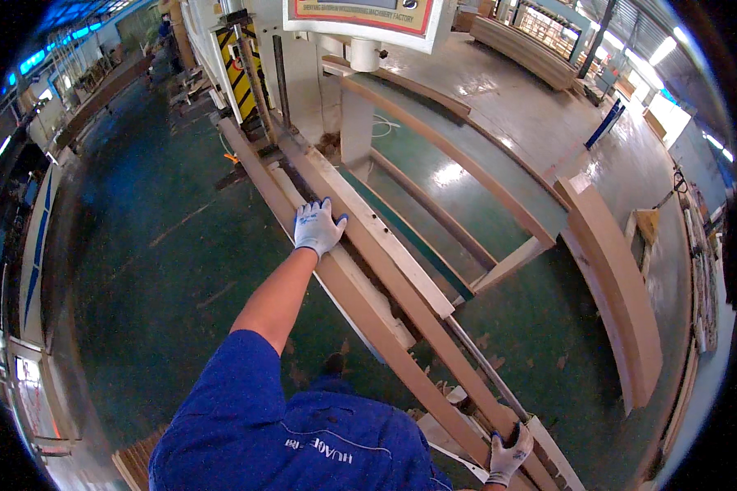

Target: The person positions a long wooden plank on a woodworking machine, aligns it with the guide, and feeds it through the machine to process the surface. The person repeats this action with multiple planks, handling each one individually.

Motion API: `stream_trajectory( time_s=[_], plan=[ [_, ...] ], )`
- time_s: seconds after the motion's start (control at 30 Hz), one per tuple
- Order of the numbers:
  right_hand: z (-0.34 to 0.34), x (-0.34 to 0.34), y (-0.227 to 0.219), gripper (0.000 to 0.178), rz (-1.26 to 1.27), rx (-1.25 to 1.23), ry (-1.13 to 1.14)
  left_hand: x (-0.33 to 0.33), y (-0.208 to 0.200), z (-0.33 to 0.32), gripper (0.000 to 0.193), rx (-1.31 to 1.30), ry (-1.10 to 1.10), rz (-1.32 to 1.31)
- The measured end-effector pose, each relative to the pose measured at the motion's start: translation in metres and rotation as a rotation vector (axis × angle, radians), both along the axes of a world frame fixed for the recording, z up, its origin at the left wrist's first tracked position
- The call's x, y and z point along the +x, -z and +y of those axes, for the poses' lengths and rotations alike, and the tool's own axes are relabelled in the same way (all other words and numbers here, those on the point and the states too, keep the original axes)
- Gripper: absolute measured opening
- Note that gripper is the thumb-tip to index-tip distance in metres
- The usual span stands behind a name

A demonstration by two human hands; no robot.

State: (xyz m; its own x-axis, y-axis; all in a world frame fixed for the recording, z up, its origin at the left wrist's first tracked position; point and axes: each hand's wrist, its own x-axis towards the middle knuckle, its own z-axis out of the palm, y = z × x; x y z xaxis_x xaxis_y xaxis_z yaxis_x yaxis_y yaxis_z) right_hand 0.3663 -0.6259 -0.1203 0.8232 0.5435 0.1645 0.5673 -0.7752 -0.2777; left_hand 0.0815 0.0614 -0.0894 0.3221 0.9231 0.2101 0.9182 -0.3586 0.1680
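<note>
I stand at a long narrow machine bed point(401, 270) with pale rails, running away from me to a white machine point(303, 74). A long brown wooden strip point(385, 335) lies along the bed. My left hand point(318, 225), in a white glove, rests flat on the strip about halfway along, fingers spread. My right hand point(508, 458), also gloved, is closed around the near end of the wooden strip at the lower edge of the view. A second brown strip point(434, 327) lies alongside it.
A thick curved wooden piece point(622, 295) stands on the green floor point(164, 270) to the right. A large curved wooden frame point(467, 155) lies beyond the bed. Yellow-and-black hazard stripes point(241, 74) mark the machine. More curved parts point(524, 49) are stacked far back.
</note>
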Motion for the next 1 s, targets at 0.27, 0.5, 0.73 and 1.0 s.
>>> stream_trajectory(
  time_s=[0.27,0.5,0.73,1.0],
  plan=[
    [0.014,-0.006,-0.011,0.041,0.003,0.024,0.043,0.002,-0.003,0.001,0.070,-0.034,0.006,0.028],
    [0.015,-0.005,-0.012,0.037,-0.022,0.035,0.042,0.003,-0.009,-0.002,0.070,-0.068,0.005,0.018],
    [0.013,-0.004,-0.010,0.036,-0.024,0.029,0.043,0.003,-0.002,-0.002,0.062,0.004,0.003,-0.004],
    [0.012,-0.005,-0.006,0.035,-0.035,0.047,0.048,0.004,-0.008,-0.001,0.072,-0.079,-0.001,0.036]
  ],
)
